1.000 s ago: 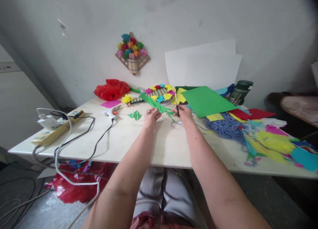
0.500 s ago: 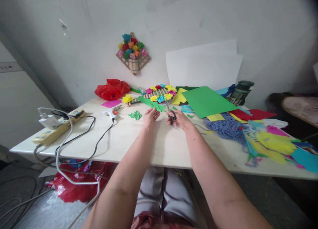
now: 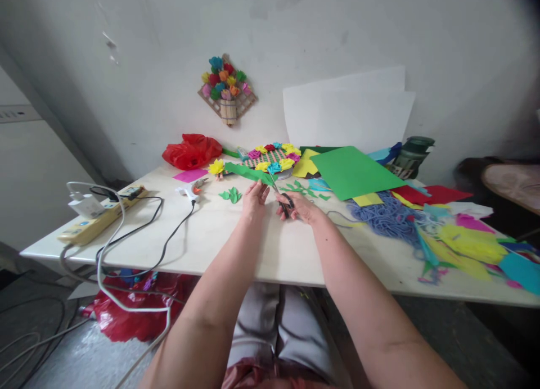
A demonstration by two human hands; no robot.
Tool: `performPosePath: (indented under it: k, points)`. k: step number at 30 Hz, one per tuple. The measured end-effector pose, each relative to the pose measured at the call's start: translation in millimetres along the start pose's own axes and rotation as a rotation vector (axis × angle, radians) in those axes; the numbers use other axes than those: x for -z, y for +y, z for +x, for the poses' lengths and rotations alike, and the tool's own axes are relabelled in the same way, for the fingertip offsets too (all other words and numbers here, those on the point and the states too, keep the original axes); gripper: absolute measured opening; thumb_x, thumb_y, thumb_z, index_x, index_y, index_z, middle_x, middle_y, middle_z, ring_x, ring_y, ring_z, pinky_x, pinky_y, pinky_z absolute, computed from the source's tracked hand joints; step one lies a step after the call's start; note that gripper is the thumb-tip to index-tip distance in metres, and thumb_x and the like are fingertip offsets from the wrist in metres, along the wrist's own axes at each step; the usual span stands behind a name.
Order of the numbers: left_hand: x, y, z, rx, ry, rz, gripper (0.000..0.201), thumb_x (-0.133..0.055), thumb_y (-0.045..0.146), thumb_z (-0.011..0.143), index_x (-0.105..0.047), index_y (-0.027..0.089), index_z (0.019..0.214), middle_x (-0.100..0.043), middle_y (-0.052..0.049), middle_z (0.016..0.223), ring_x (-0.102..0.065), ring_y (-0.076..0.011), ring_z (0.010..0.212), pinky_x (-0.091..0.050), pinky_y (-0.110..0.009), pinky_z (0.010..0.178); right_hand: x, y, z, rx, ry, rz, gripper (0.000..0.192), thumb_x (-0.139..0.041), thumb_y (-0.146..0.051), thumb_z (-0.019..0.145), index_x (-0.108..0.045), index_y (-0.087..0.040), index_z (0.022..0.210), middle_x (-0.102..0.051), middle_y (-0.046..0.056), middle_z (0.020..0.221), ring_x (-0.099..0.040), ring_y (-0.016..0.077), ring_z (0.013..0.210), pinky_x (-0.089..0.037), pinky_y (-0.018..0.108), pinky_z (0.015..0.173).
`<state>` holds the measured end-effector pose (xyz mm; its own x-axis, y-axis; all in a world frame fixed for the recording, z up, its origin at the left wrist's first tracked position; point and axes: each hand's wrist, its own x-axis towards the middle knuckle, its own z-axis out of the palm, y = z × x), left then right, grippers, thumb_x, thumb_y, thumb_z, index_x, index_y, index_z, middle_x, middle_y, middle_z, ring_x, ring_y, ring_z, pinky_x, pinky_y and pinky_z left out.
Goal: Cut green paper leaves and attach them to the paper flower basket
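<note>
My left hand (image 3: 255, 199) is closed on a strip of green paper (image 3: 247, 171), which slants up to the left from the fingertips. In my right hand (image 3: 300, 207) is a pair of scissors (image 3: 286, 202) with black handles. Their blades point up and left at the right end of the strip. Small green paper cuttings (image 3: 300, 188) lie just beyond the right hand. Cut green leaf shapes (image 3: 230, 195) rest on the table left of my left hand. Behind the strip lies a woven panel edged with paper flowers (image 3: 274, 158).
A glue gun (image 3: 189, 191) and a power strip (image 3: 101, 216) with trailing cables are on the left. Green paper sheets (image 3: 356, 172), blue yarn (image 3: 382, 216) and coloured scraps (image 3: 468, 243) cover the right. A dark bottle (image 3: 413, 155) stands behind them.
The scissors and my right hand have moved left, closer to my left hand. The green strip has shifted and lies flatter, with its right end at the blades.
</note>
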<state>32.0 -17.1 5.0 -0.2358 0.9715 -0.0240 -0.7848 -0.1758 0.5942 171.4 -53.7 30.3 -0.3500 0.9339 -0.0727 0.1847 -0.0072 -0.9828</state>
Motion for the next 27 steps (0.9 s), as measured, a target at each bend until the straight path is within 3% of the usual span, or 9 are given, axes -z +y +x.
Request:
performPosePath:
  k: [11, 27]
  points:
    - [0.9, -3, 1, 0.015, -0.032, -0.019, 0.01, -0.066, 0.01, 0.073, -0.059, 0.016, 0.075, -0.067, -0.002, 0.077, -0.066, -0.0132, 0.084, -0.049, -0.027, 0.086, -7, 5, 7, 0.057, 0.039, 0.037, 0.032, -0.061, -0.047, 0.079, -0.052, -0.016, 0.079, -0.06, -0.002, 0.057, -0.054, 0.0069, 0.038, -0.025, 0.014, 0.027]
    - [-1.6, -3, -3, 0.006, -0.048, -0.034, 0.013, -0.062, 0.008, 0.076, -0.055, 0.016, 0.068, -0.063, -0.001, 0.067, -0.065, -0.0111, 0.075, -0.051, -0.024, 0.081, -11, 7, 9, 0.088, 0.045, 0.073, 0.038, -0.063, -0.052, 0.075, -0.048, -0.018, 0.074, -0.057, -0.004, 0.057, -0.053, 0.0062, 0.038, -0.024, 0.014, 0.026]
